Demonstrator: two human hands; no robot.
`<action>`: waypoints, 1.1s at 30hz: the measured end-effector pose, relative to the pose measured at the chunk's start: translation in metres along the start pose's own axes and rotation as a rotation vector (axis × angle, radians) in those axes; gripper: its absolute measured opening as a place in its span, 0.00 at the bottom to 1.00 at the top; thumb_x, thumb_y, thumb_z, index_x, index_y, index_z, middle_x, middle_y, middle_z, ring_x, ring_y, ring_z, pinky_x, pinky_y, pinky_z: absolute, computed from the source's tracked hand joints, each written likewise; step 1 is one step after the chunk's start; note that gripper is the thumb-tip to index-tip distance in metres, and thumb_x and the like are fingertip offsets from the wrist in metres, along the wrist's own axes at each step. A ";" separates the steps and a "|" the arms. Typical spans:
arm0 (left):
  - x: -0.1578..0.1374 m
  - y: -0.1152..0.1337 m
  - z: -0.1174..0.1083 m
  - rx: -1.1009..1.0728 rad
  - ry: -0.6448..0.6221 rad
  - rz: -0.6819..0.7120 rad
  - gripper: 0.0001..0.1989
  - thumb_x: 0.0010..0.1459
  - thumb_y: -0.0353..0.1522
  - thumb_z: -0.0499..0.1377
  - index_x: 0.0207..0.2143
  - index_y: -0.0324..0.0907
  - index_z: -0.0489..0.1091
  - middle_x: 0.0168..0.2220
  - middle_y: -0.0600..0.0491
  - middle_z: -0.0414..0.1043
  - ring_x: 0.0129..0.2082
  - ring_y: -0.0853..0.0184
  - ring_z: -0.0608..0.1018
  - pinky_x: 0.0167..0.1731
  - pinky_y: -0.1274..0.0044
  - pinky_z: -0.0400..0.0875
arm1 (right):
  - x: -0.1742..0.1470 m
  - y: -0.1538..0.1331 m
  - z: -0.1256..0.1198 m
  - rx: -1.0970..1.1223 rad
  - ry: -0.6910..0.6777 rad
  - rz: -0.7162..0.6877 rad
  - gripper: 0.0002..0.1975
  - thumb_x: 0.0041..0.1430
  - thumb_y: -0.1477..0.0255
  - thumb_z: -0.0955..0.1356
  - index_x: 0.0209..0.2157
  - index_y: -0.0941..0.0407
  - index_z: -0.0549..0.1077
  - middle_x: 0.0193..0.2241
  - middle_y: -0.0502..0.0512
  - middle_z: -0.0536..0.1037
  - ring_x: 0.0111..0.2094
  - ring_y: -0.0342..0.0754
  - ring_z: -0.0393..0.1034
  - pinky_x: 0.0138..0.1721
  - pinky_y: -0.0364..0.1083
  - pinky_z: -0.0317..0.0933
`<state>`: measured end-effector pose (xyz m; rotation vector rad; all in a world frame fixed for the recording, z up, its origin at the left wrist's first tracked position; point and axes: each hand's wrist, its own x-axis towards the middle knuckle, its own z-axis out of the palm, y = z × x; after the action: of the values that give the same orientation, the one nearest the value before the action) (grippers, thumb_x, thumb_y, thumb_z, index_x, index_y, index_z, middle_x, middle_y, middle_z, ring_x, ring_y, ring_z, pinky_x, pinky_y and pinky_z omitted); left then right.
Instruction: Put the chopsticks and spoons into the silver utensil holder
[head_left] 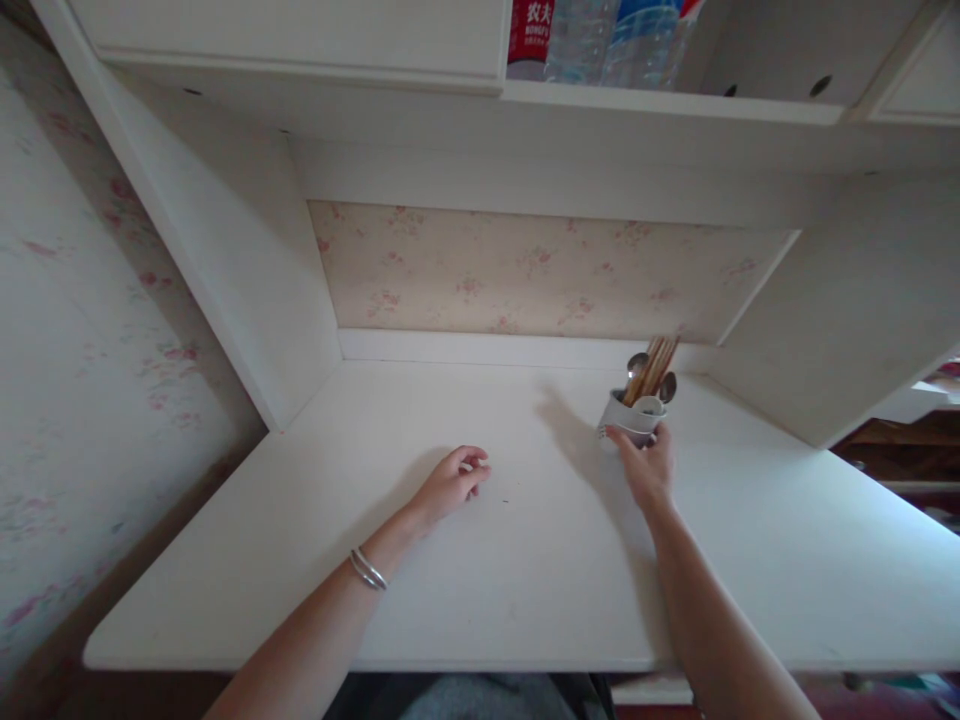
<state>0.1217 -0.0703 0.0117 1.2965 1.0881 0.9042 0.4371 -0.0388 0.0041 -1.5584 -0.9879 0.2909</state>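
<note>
the light is dim and cool, seeming to come from the right, where the smooth white tabletop (825, 570) looks brightest. soft-edged grey shadows stretch leftward from the person's bare left hand (450, 483) and bare right hand (649, 466). the underside of the boxy white overhead cabinet (390, 112) lies in shade. wide-angle distortion stretches the edges, and the pale, pink-flowered wallpaper (82, 380) at far left is blurred.

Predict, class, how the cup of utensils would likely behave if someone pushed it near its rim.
The cup might tip, since the wooden sticks and spoons rise well above its rim. These would probably shift or rattle, as they lean at different angles. The smooth-looking tabletop may let it slide instead.
</note>
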 end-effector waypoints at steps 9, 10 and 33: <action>-0.002 0.019 -0.010 -0.767 -0.090 0.059 0.21 0.53 0.37 0.61 0.50 0.46 0.66 0.49 0.49 0.69 0.46 0.64 0.73 0.43 0.72 0.68 | -0.107 -0.074 0.046 0.527 -0.879 0.092 0.22 0.48 0.65 0.71 0.46 0.57 0.69 0.37 0.54 0.76 0.38 0.50 0.69 0.38 0.46 0.62; -0.002 0.021 -0.012 -0.818 -0.115 0.035 0.19 0.54 0.39 0.60 0.48 0.44 0.67 0.48 0.48 0.70 0.45 0.63 0.74 0.44 0.71 0.68 | -0.117 -0.080 0.051 0.564 -0.955 0.122 0.22 0.48 0.66 0.71 0.45 0.57 0.70 0.36 0.54 0.76 0.38 0.49 0.69 0.38 0.46 0.62; 0.011 0.021 -0.047 -1.169 0.261 0.084 0.06 0.51 0.31 0.60 0.26 0.40 0.64 0.20 0.57 0.66 0.21 0.72 0.72 0.24 0.79 0.69 | -0.133 -0.092 0.060 1.033 -1.526 1.035 0.34 0.57 0.45 0.55 0.50 0.60 0.60 0.36 0.62 0.78 0.29 0.52 0.77 0.26 0.46 0.70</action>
<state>0.0808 -0.0445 0.0334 0.2480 0.4878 1.4765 0.2770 -0.0994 0.0269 -0.4863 -0.6609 2.4899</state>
